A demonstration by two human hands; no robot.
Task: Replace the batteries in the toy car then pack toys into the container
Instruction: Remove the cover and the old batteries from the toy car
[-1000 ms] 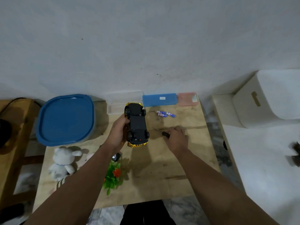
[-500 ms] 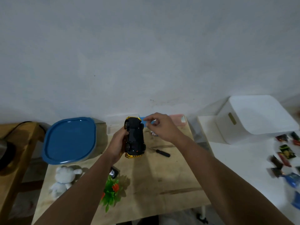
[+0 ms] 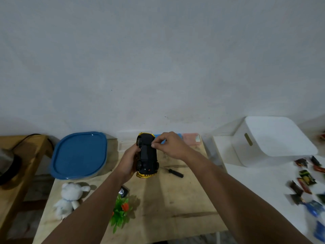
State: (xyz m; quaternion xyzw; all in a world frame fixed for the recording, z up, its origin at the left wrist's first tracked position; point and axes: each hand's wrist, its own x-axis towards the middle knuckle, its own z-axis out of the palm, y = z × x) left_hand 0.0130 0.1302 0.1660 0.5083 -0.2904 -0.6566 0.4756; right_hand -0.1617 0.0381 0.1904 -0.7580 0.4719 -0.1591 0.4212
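A gold toy car point(image 3: 147, 155) lies upside down, black underside up, over the wooden table point(image 3: 175, 205). My left hand point(image 3: 129, 160) grips its left side. My right hand point(image 3: 169, 147) pinches at the car's underside near the front wheel; what its fingertips hold is too small to tell. A black screwdriver point(image 3: 175, 172) lies on the table right of the car. The container with a blue lid point(image 3: 80, 154) stands at the back left. A white teddy bear point(image 3: 69, 198) and a green plastic plant point(image 3: 121, 211) lie near the front left.
A small dark object point(image 3: 123, 191) lies by my left forearm. Blue and pink boxes point(image 3: 190, 139) line the wall behind the car. A white bin point(image 3: 270, 140) and several wrapped sweets point(image 3: 306, 180) sit on a white surface at right. A wooden stand point(image 3: 17, 166) is at left.
My right hand left the screwdriver on the table and moved up to the front of the car's underside. The camera tilted up, so the table sits lower in view.
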